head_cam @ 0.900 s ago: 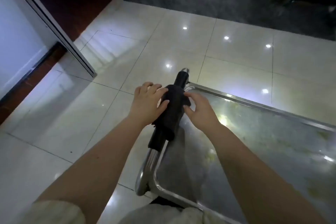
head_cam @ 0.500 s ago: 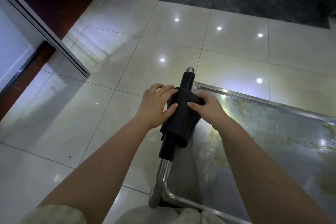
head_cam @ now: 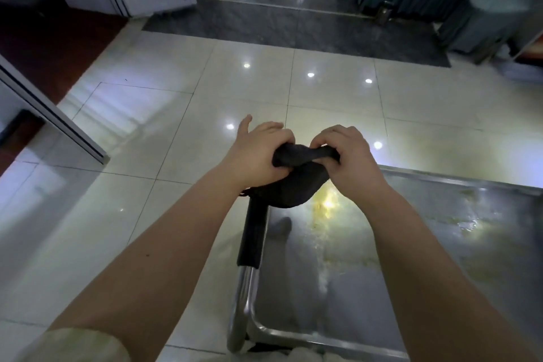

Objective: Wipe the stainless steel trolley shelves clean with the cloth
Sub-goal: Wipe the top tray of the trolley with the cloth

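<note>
Fingers [head_cam: 324, 138] curled, pinching the dark crumpled cloth [head_cam: 296, 185] between left hand [head_cam: 255, 156] and right hand [head_cam: 352, 159]. Now off the black-sleeved steel handle bar [head_cam: 253, 235], hangs over the smeared stainless steel trolley shelf [head_cam: 396, 258], far left corner; wiping not begun.

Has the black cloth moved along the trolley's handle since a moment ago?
Yes, the black cloth sits bunched farther up the black handle grip, baring its near end.

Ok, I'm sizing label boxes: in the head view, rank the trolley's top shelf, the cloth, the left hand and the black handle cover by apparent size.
1. top shelf
2. cloth and left hand: they look alike, so unranked
3. black handle cover, partly hidden behind the cloth
</note>
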Demonstrator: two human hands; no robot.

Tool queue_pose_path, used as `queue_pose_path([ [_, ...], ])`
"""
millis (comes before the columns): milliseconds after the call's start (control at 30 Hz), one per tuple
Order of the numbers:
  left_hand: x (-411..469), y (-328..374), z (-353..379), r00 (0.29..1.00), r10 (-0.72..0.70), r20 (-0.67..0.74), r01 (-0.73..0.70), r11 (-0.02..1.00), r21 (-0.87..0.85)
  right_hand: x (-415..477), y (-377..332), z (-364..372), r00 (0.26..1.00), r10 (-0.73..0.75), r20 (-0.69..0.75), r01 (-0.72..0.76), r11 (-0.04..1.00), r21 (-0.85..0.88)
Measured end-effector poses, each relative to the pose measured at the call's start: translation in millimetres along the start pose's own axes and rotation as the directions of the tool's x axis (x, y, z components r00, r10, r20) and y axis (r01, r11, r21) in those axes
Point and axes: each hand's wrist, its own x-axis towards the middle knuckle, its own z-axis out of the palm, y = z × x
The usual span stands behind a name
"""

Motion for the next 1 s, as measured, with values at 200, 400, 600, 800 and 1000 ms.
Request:
queue_pose_path([
  [200, 24, 75, 9, 0.972, 0.155, -0.175, -0.156, 0.988, 0.010, -46, 24, -77, 0.983, 0.105, -0.151, -0.136, 0.967, -0.214],
  [400, 29, 177, 61, 0.921, 0.290, -0.259, -0.292, 0.956, 0.035, -134, 60, -145, 0.933, 0.226, -0.281, -0.325, 0.863, -0.386],
  [600, 10, 288, 128, 0.902, 0.356, -0.243, -0.355, 0.933, 0.049, -253, 97, -206, 0.848, 0.465, -0.254, -0.529, 0.704, -0.474],
  [800, -39, 391, 203, 0.883, 0.417, -0.217, -0.422, 0.906, 0.024, -383, 128, -248, 0.796, 0.529, -0.295, -0.596, 0.597, -0.537],
  [1000, -74, 471, 255, 0.923, 0.372, -0.098, -0.377, 0.925, -0.042, -485, 147, -277, 0.729, 0.625, -0.278, -0.671, 0.573, -0.472],
])
